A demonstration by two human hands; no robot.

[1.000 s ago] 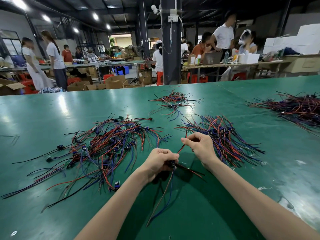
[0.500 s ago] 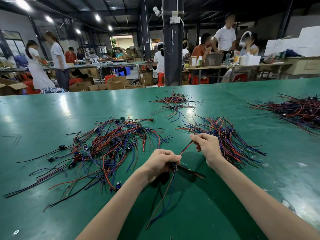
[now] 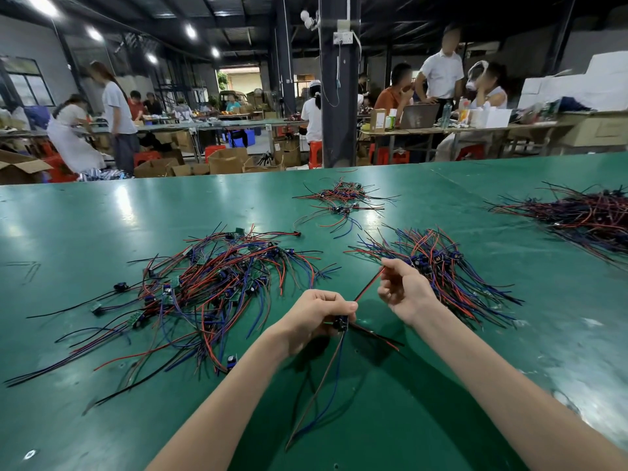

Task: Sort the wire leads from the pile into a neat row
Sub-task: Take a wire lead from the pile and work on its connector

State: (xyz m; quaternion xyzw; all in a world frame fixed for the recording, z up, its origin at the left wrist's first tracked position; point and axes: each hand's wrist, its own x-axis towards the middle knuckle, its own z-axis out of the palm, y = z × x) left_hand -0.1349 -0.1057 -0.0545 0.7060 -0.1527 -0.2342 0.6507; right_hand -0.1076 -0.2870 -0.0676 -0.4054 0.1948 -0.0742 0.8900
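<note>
Near the middle of the bench's near edge: one wire lead (image 3: 341,323), held clear of the green bench (image 3: 85,212). Its small dark module (image 3: 340,325) is gripped in the curled fingers of the left hand (image 3: 317,314), presumably so that the tails can hang free. Blue and dark tails are let down toward the near edge. One red wire (image 3: 368,286) is pinched by the right hand (image 3: 402,290) and drawn straight up and away from the module, apparently to be straightened before it is laid down.

Toward the left edge: the unsorted pile (image 3: 217,287), a tangle of red, blue and black leads with modules scattered through it, placed beside the left hand.

Just beyond the right hand: the sorted group (image 3: 452,273), with modules gathered along one line and tails fanned to both sides. It is judged to be the row being built, and the held lead is likely meant for it.

Toward the far edge: a small loose cluster (image 3: 343,198). At the right edge: a further heap (image 3: 584,215), purpose not determinable.
</note>
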